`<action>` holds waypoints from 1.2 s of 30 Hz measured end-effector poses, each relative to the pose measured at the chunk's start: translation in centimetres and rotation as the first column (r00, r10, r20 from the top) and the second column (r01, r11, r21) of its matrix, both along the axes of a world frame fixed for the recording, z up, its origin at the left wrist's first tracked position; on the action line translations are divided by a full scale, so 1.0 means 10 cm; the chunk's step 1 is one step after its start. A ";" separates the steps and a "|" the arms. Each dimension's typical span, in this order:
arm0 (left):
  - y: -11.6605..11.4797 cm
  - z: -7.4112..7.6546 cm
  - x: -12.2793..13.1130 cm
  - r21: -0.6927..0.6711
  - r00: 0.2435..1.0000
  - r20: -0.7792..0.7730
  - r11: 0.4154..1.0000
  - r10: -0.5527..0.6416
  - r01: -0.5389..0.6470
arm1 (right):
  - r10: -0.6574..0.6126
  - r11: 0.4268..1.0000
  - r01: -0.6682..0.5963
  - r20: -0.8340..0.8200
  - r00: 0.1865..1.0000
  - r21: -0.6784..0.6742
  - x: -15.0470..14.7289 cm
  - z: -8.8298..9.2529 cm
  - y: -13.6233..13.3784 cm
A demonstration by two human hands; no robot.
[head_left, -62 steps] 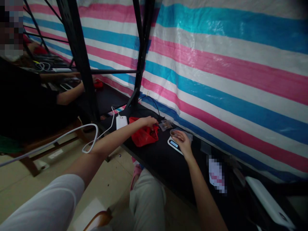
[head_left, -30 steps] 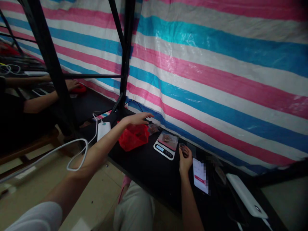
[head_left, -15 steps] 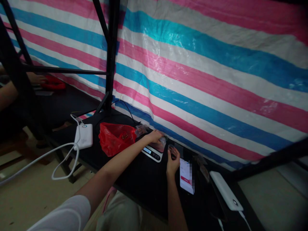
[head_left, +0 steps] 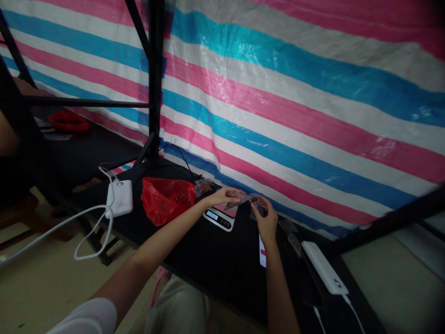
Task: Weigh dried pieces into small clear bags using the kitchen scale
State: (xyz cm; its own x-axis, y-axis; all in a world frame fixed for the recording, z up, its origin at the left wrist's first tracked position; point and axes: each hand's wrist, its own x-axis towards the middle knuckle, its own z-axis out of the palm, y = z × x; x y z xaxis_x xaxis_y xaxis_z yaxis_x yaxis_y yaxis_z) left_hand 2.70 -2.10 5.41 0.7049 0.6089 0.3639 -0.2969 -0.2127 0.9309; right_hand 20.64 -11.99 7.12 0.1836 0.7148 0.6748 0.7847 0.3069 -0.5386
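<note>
A small clear plastic bag (head_left: pixel 237 199) with something brownish inside is gripped by my left hand (head_left: pixel 225 195), just above the back of a digital scale (head_left: pixel 219 219) with a lit display. Close on its right, my right hand (head_left: pixel 266 215) has its fingers curled round a clear piece of plastic (head_left: pixel 256 200), which meets the bag's end; its exact shape is too small to tell. A phone (head_left: pixel 262 253) with a lit screen lies partly hidden under my right wrist. Left of the scale sits an open red plastic bag (head_left: pixel 167 199) with small items inside.
More small clear bags lie behind the red bag (head_left: pixel 203 186) and at the right (head_left: pixel 294 239). White power banks with cables rest at the left (head_left: pixel 119 198) and right (head_left: pixel 325 268). A black metal post (head_left: pixel 156 83) stands before a striped sheet. Another person's arm shows at far left.
My left hand has lifted the small bag off the scale. My right hand has moved up and right to meet it and now covers part of the phone. The view has shifted slightly.
</note>
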 end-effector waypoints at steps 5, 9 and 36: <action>-0.10 0.05 0.07 -0.099 0.994 0.078 0.991 -0.081 0.088 | 0.000 0.996 0.036 0.417 0.909 -0.077 0.02 0.54 -0.01; -0.10 0.00 0.14 -0.099 0.992 0.108 0.993 -0.058 0.069 | 0.037 0.984 0.098 0.711 0.702 -0.149 0.01 0.75 -0.06; 0.21 -0.25 0.02 0.511 0.826 -0.330 0.822 0.457 -0.250 | -0.234 0.969 0.241 0.115 0.965 -0.056 -0.20 -0.33 -0.17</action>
State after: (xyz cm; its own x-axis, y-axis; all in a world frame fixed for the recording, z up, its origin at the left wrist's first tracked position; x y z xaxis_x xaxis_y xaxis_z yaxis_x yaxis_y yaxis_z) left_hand 2.93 0.04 2.91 0.6136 0.6990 0.3674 0.2780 -0.6267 0.7280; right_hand 18.60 -13.65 3.83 0.2831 0.7048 0.6505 0.8846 0.0701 -0.4610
